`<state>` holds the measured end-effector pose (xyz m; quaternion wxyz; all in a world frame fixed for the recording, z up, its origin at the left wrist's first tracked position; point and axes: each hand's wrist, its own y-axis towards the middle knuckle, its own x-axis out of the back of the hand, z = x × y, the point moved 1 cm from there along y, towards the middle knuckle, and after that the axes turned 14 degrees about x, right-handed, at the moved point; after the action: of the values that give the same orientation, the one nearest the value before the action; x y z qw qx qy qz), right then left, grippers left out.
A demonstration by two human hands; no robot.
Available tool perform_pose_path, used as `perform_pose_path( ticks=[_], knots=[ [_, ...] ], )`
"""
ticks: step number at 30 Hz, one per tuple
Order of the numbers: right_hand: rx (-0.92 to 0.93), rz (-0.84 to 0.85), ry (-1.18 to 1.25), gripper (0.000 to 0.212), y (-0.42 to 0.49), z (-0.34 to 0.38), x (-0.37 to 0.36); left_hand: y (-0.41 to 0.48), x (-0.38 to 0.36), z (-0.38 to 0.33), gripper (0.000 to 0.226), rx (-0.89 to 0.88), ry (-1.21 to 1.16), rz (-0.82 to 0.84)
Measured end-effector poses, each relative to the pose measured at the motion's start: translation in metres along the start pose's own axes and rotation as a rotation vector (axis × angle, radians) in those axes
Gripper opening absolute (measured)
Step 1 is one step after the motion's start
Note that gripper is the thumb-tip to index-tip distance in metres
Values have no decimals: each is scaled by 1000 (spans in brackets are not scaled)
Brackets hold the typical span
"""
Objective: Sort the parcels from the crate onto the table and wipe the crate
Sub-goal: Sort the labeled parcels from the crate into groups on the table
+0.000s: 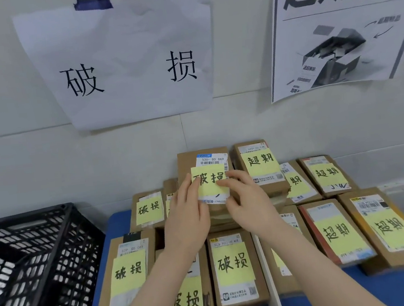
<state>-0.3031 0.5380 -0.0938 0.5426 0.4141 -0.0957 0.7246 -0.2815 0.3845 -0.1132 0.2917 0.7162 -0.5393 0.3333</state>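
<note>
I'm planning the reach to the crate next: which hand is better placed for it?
Left. Both hands are on the top parcel, but the black crate stands beyond the left hand; the right hand would have to cross over it.

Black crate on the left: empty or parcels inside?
Empty as far as visible: the black plastic lattice crate shows only bare mesh walls and floor inside. Its left part is out of frame.
</note>
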Motion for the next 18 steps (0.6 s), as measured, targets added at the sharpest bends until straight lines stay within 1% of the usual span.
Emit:
perform_pose_path(
  ticks=[4, 6, 10, 14, 18],
  knots=[
    [-41, 68, -29, 45, 5, -7, -12, 13, -9, 9, 48, 20, 22, 25],
    [-68, 52, -31, 45, 6, -7, -17, 17, -13, 10, 47, 12, 36, 24],
    [-127, 21, -29, 47, 9, -5, -18, 21, -17, 9, 47, 23, -52, 23],
    [-191, 32, -32, 52, 10, 1, -17, 21, -19, 7, 47, 27, -104, 27],
    [-203, 30, -63, 56, 11, 6, -13, 23, -17, 8, 47, 44, -149, 19]
  ],
)
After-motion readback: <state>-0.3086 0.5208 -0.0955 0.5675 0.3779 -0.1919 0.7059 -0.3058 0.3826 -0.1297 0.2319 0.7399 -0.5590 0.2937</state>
